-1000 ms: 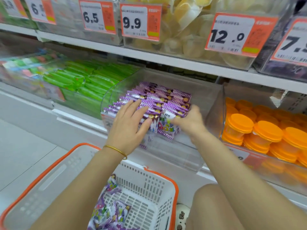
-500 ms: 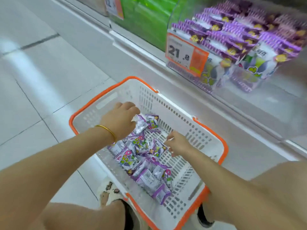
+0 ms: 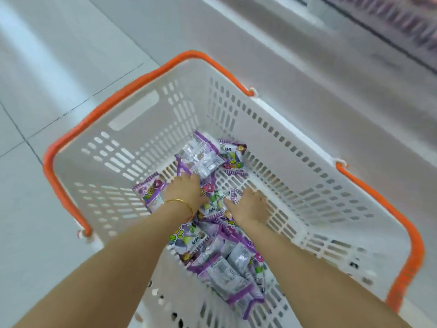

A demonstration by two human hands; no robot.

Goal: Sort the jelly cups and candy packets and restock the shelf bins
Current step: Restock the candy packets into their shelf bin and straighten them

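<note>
Candy packets (image 3: 220, 273): lying heaped in the basket (image 3: 146, 129), stretching from 12 toward 5 o'clock, directly beneath both hands. Left hand (image 3: 186, 189) curling fingers (image 3: 189, 178) onto the 12 o'clock packets, grip unclear through blur; right hand (image 3: 250, 207) pressing down at 3 o'clock, fingers apart.

The purple candy packets (image 3: 205, 159) in the white basket (image 3: 283, 147) have small print and bright cartoon letters on them, but it is all too blurry to read.
</note>
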